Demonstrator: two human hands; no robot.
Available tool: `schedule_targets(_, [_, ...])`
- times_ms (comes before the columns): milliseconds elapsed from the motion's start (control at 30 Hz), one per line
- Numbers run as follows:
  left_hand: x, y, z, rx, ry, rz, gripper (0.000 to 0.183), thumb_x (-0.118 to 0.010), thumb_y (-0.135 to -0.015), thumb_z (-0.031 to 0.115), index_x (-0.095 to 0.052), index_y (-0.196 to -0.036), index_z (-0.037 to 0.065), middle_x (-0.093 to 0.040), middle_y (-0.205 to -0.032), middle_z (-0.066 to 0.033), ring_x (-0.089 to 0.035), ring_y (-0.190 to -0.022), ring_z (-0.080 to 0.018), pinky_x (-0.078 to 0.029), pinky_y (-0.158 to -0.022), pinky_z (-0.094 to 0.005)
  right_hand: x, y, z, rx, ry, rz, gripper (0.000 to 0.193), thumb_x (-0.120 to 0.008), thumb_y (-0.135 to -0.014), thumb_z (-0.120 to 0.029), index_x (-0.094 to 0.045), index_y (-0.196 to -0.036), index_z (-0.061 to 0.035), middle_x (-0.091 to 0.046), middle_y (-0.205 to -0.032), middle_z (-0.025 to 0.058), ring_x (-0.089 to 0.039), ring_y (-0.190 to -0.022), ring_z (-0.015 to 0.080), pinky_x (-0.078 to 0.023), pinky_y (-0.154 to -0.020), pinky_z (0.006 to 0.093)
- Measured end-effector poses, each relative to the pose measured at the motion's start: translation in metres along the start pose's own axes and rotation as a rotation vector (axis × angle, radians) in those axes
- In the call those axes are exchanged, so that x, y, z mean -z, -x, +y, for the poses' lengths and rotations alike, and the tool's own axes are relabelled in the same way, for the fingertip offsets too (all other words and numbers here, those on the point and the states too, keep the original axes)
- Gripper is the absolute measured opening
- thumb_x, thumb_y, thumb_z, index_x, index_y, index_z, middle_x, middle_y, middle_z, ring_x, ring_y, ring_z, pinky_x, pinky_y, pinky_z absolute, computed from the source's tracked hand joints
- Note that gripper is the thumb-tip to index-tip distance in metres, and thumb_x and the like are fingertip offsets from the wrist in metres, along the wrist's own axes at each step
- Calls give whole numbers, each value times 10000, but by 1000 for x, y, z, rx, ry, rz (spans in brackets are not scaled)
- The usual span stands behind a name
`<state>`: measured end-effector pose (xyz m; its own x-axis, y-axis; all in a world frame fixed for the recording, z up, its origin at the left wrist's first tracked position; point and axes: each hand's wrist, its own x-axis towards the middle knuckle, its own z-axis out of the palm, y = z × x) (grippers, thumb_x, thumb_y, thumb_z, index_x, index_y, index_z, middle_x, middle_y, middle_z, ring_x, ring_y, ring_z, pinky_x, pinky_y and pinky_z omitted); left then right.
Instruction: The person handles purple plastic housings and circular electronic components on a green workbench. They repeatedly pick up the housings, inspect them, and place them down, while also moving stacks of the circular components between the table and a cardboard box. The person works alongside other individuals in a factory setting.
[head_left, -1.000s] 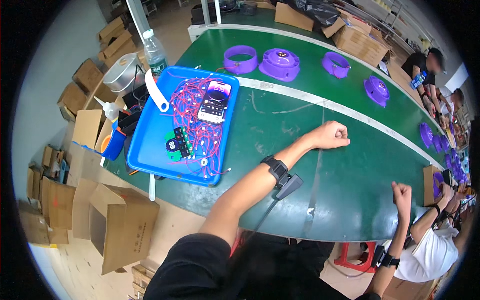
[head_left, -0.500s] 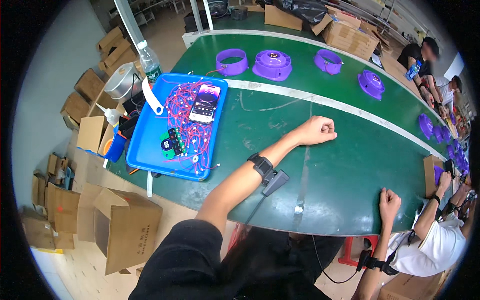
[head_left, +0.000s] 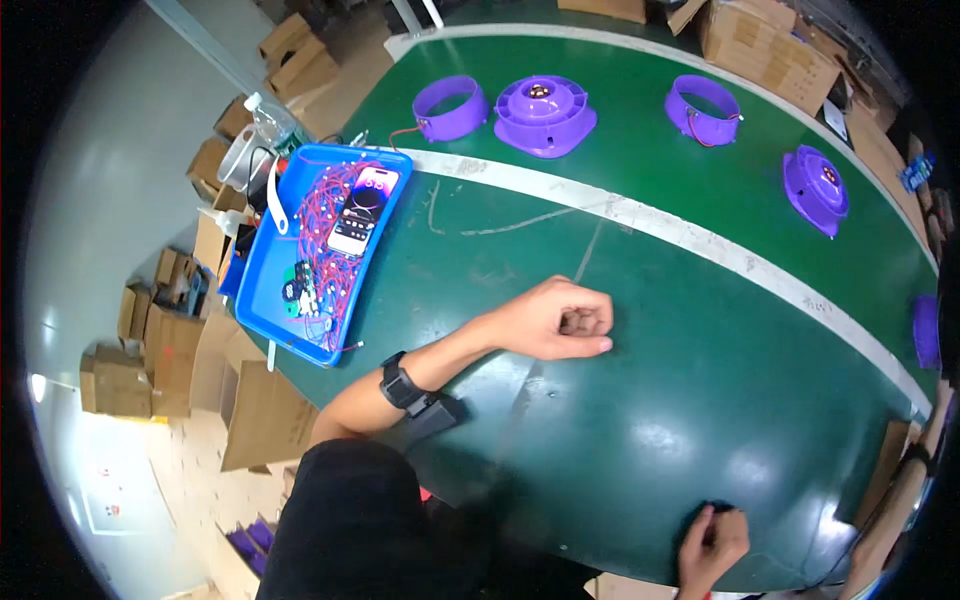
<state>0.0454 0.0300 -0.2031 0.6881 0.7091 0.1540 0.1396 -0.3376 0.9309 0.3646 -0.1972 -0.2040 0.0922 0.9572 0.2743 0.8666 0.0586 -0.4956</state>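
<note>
My left hand [head_left: 555, 318] rests over the middle of the green table [head_left: 640, 440], fingers curled into a loose fist with nothing visible inside. A black strap with a small black device [head_left: 415, 398] circles that wrist. Close to the table's near edge, my right hand [head_left: 712, 545] is also curled, and no object shows in it. Left of my left hand lies a blue tray [head_left: 262, 300] with a tangle of red wires [head_left: 318, 215], a lit phone [head_left: 362, 212], a small green circuit board [head_left: 292, 290] and a white curved handle [head_left: 275, 200].
Beyond a white strip stand purple rings [head_left: 450, 125] [head_left: 705, 125] and purple round housings [head_left: 545, 118] [head_left: 816, 190]. Another purple part [head_left: 926, 330] is at the right edge, near a person's forearm [head_left: 900, 490]. A plastic bottle [head_left: 272, 125] stands behind the tray; cardboard boxes [head_left: 270, 415] sit on the floor.
The whole view has shifted and tilted. My left hand has turned, showing its thumb and curled fingers, and appears nearer. My right hand sits lower in view, still curled.
</note>
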Motion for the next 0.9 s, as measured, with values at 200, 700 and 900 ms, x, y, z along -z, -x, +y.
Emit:
schedule_targets(200, [10, 29, 9, 274, -92, 690, 60, -670, -849, 81, -631, -825, 41, -569, -621, 29, -513, -565, -52, -416, -527, -228, 8, -17, 14, -155, -128, 21, 66, -513, -882, -9, -525, -907, 50, -528, -995, 183, -494, -932, 327, -385, -834, 425])
schedule_targets(700, [171, 158, -7, 839, -989, 1340, 550, -808, -649, 285, -622, -1117, 63, -543, -1091, -143, -494, -1054, -339, -419, -929, -436, 20, -50, 23, 72, 152, -396, 406, -491, -795, -166, -476, -1144, 41, -451, -1018, 261, -446, -977, 465, -374, -873, 520])
schedule_targets(900, [158, 179, -2, 806, -913, 1348, 549, -789, -682, 275, -608, -1147, 47, -551, -1134, -154, -509, -1052, -334, -425, -930, -419, 22, -83, 44, 1, 147, -546, 190, -527, -715, -105, -481, -894, -58, -513, -862, 162, -540, -759, 414, -450, -655, 489])
